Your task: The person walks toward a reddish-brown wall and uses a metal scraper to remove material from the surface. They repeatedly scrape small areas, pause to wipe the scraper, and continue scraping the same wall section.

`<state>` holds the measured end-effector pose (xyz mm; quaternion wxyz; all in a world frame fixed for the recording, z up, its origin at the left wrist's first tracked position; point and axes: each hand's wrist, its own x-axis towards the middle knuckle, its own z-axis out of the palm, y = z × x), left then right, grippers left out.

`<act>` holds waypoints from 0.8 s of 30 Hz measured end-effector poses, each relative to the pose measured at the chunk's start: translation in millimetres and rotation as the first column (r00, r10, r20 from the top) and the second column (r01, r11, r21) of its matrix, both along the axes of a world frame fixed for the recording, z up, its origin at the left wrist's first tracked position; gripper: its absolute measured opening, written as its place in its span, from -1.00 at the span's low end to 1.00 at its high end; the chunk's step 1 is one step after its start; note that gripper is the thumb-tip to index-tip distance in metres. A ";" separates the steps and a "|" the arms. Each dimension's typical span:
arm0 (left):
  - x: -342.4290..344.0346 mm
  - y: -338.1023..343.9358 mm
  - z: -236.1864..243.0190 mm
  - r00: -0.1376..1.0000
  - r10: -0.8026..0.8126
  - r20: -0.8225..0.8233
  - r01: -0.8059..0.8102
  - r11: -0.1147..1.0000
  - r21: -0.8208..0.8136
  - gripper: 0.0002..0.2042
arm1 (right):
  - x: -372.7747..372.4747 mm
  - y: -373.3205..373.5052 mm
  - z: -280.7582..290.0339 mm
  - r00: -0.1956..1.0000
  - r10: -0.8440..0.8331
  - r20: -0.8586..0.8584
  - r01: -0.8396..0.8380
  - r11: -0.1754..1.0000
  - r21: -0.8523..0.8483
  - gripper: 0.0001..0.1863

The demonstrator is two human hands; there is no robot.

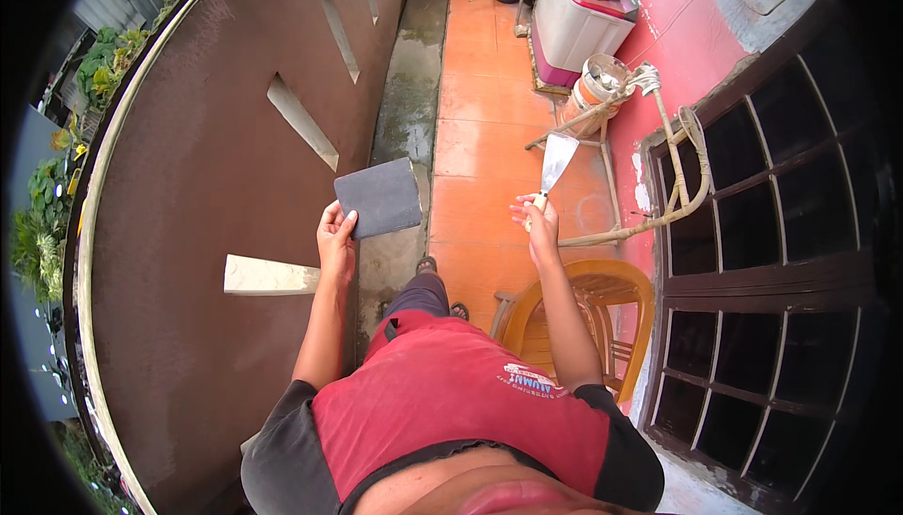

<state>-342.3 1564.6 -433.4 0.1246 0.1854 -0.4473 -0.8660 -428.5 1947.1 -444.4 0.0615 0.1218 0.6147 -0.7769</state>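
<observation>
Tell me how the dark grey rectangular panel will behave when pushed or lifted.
The dark grey rectangular panel is probably stiff: held near one edge, it shows no sag. It looks light, being held up one-handed. Its matte face suggests little slipperiness.

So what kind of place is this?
Probably a narrow outdoor porch or passage beside a house. There's an orange tiled floor, a brown wall with green plants beyond it, and a pink wall with dark-paned windows on the other side.
</observation>
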 end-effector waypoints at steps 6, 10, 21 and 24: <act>-150.5 17.9 1.1 0.993 -0.107 -0.057 0.106 0.994 -0.012 -0.66 | -112.5 -15.7 10.3 1.000 0.017 0.006 -0.017 1.000 0.012 -0.76; -251.2 44.3 6.4 0.961 -0.254 -0.113 0.247 0.966 -0.073 -0.67 | -173.7 -19.0 14.8 0.999 -0.026 0.033 0.029 0.995 -0.094 -0.74; -469.6 170.2 -6.8 0.735 -0.666 -0.123 0.661 0.745 -0.088 -0.72 | -325.0 16.3 29.0 0.976 -0.214 0.027 0.211 0.926 -0.314 -0.71; -529.0 204.4 -18.9 0.711 -0.683 -0.167 0.683 0.728 -0.064 -0.71 | -385.9 39.7 21.1 0.968 -0.252 -0.001 0.242 0.929 -0.281 -0.77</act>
